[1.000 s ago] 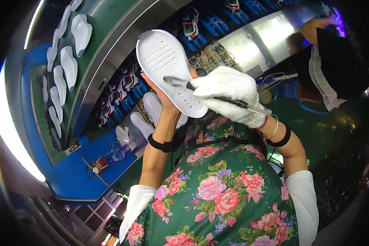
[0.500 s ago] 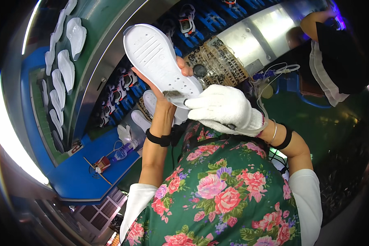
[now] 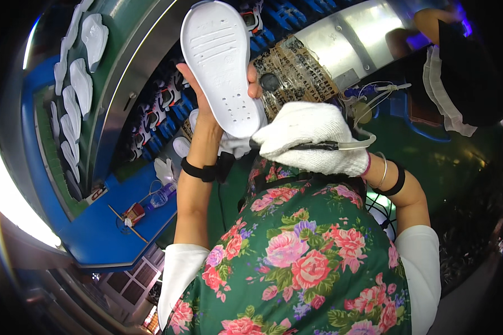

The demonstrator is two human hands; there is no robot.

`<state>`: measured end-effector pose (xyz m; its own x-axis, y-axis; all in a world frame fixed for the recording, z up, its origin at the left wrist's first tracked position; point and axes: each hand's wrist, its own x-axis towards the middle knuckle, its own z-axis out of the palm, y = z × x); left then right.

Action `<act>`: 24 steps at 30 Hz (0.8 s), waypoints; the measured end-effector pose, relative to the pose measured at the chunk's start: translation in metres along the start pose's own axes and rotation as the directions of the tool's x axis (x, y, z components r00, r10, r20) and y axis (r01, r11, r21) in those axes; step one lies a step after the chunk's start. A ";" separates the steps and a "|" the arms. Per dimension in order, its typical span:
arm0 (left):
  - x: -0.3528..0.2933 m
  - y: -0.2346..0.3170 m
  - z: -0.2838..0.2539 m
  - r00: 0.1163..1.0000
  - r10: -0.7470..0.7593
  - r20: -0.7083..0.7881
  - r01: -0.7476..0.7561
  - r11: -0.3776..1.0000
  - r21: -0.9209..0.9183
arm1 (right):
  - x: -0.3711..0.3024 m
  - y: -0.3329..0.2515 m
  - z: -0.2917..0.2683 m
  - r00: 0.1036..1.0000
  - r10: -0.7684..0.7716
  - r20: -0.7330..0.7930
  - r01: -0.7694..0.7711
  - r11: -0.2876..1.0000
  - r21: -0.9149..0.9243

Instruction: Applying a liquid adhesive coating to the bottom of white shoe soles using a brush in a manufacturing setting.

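Up at centre top, my bare left hand (image 3: 207, 106) grips a white shoe sole (image 3: 221, 64), fingers (image 3: 254, 84) wrapped round its edge. My gloved right hand (image 3: 310, 137) is closed on a thin black tool (image 3: 313, 146) touching the sole's lower end.

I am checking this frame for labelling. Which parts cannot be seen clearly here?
- Head view: the tool tip is hidden behind the white sole.
- The left hand: its palm is covered by the sole.
- The right hand: its fingers are hidden by the white glove.
- The soles on the conveyor are small and bent near the rim.
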<state>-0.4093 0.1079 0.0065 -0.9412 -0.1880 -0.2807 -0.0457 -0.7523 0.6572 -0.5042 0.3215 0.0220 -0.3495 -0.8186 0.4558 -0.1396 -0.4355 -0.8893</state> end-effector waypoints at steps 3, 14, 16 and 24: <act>0.001 0.001 0.002 0.993 -0.104 0.052 0.104 0.995 0.008 | -0.004 0.007 0.002 0.967 -0.250 0.041 0.247 0.895 -0.371; 0.009 -0.005 -0.016 0.896 -0.400 0.193 0.402 0.915 0.034 | 0.003 0.002 -0.017 0.973 -0.139 0.184 0.183 0.952 -0.246; 0.011 -0.008 -0.017 0.891 -0.424 0.163 0.426 0.904 0.020 | -0.001 0.004 -0.015 0.976 -0.109 0.190 0.141 0.977 -0.161; -0.003 -0.049 -0.003 0.990 -0.077 -0.122 0.064 0.993 -0.102 | 0.003 -0.001 -0.032 0.897 0.319 -0.305 -0.293 0.947 0.131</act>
<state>-0.4031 0.1432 -0.0274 -0.8868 -0.2057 -0.4138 -0.0716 -0.8235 0.5628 -0.5343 0.3314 0.0229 -0.6410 -0.7592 0.1132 0.0914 -0.2219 -0.9708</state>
